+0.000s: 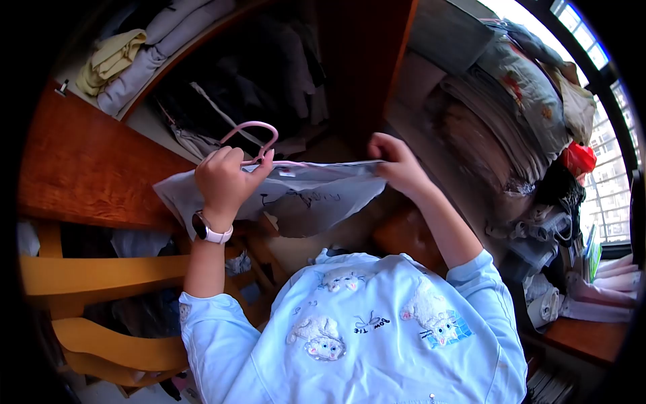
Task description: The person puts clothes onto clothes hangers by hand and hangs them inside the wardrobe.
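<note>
A pink hanger (272, 135) has its hook sticking up above my left hand (225, 178), whose fingers are closed round the hanger's neck. From the hanger hangs a pale grey-white garment (323, 205) with dark lettering on its front and a small label at the neckline. My right hand (397, 161) pinches the garment's edge at its right end, fingers curled. The hanger's arm runs just under the garment's top edge. A watch with a pale strap is on my left wrist.
An open wardrobe (269, 67) with dark hanging clothes is ahead. Folded clothes (111, 60) lie on its upper left shelf. A wooden chair (108, 276) stands at the left. Piled bedding and clothes (498, 114) line the right side near a barred window (605, 195).
</note>
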Available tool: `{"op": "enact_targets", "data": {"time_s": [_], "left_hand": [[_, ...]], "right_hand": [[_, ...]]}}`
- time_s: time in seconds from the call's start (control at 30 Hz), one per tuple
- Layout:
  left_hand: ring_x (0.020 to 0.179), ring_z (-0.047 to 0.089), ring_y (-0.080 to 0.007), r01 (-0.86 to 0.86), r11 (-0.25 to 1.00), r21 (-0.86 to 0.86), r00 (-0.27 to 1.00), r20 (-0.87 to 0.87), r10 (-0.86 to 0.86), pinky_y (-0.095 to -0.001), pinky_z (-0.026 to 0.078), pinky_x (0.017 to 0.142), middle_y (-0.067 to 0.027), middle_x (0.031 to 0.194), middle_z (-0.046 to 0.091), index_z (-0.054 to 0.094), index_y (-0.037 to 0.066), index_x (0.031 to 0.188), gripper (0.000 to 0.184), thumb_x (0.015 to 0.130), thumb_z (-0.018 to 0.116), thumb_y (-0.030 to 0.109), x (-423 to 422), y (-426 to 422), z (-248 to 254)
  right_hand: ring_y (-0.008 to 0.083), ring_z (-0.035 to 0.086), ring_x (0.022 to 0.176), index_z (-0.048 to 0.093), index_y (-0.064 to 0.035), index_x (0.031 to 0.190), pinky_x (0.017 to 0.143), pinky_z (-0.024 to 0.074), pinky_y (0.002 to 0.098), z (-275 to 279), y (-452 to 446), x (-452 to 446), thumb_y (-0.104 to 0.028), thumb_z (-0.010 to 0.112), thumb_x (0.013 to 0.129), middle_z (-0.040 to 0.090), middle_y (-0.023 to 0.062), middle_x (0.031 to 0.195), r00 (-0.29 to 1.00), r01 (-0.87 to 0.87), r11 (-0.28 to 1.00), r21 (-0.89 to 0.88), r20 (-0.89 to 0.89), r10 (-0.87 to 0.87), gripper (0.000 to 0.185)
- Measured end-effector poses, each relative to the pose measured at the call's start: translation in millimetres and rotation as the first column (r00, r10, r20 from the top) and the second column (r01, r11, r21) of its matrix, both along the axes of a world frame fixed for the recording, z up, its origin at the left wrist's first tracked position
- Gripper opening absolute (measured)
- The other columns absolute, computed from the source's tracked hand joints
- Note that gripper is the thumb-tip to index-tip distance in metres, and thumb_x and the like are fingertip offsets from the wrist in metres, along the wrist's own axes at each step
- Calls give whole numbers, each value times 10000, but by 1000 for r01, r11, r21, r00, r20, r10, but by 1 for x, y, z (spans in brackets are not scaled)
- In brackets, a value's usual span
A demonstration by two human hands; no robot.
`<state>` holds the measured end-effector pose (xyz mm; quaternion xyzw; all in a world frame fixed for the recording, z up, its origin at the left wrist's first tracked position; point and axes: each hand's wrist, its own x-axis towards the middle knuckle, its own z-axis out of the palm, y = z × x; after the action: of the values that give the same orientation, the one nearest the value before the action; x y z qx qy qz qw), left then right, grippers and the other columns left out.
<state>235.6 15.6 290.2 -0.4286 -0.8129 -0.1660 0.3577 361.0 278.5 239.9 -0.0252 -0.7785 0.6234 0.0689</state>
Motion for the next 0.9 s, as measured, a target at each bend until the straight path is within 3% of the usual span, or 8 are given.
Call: {"op": "enact_targets", "data": {"time_s": [0.13, 0.2, 0.3, 0.33, 0.43, 0.6, 0.83, 0.9], "left_hand": [[382, 484, -204, -100, 985, 141, 984, 164, 76, -277, 309, 354, -76, 452, 489, 478, 32, 455, 468, 716, 696, 353, -1, 5, 7], [377, 478, -198, -91, 976, 199, 976, 213, 48, -275, 297, 353, -73, 448, 487, 479, 31, 455, 460, 717, 701, 338, -8, -4, 4], [362, 463, -184, -89, 955, 282, 957, 291, 3, -270, 280, 357, -65, 440, 482, 481, 32, 455, 444, 722, 708, 303, -12, -11, 3], [366, 465, -182, -41, 956, 290, 944, 324, -58, -271, 283, 360, -65, 444, 488, 485, 33, 457, 447, 723, 706, 316, -10, -9, 2], [408, 472, -172, 32, 984, 173, 929, 357, -93, -265, 309, 399, -70, 468, 492, 529, 11, 523, 406, 758, 682, 305, -1, -1, -3], [464, 477, -197, 158, 982, 107, 816, 546, -191, -288, 312, 417, -87, 519, 478, 508, 6, 568, 473, 780, 620, 414, -21, -14, -35], [495, 467, -317, 133, 983, 129, 903, 393, -174, -362, 319, 433, -124, 523, 432, 408, 36, 568, 481, 856, 479, 415, -106, -65, -84], [520, 453, -365, 167, 968, 186, 782, 574, -245, -387, 319, 449, -165, 538, 428, 399, 12, 584, 459, 882, 439, 359, -118, -59, -87]], "right_hand": [[167, 440, 658, 449, -50, 764, 578, 382, 285, 5, -26, -22, -38, 515, 698, 453, 52, 692, 1000, -8, 999, -49, 15, 8, 94], [232, 508, 713, 512, -35, 814, 620, 426, 322, 6, -24, -28, -128, 526, 760, 531, 104, 722, 888, 315, 737, 598, -460, -6, 108], [303, 548, 739, 559, -25, 832, 647, 451, 371, 7, -6, -33, -221, 556, 795, 569, 144, 718, 977, 25, 583, 812, -145, 159, 199], [325, 564, 712, 592, -16, 851, 641, 451, 397, 6, -8, -35, -250, 558, 818, 587, 161, 703, 983, -150, 667, 730, 40, 178, 239], [335, 561, 671, 603, -4, 834, 620, 450, 415, 7, -30, -40, -219, 527, 846, 589, 182, 714, 961, -249, 698, 672, 79, 266, 228], [329, 545, 612, 596, -7, 781, 578, 440, 398, 3, -34, -34, -208, 535, 846, 558, 169, 633, 966, -205, 743, 637, 12, 257, 220], [251, 464, 506, 583, -3, 706, 479, 345, 341, 0, 24, -20, -211, 548, 854, 475, 126, 549, 997, -83, 868, 490, 44, 71, 258], [208, 437, 481, 586, -4, 696, 468, 333, 331, 1, 29, -25, -213, 550, 858, 446, 93, 523, 990, -78, 933, 353, 140, 29, 267]]}}
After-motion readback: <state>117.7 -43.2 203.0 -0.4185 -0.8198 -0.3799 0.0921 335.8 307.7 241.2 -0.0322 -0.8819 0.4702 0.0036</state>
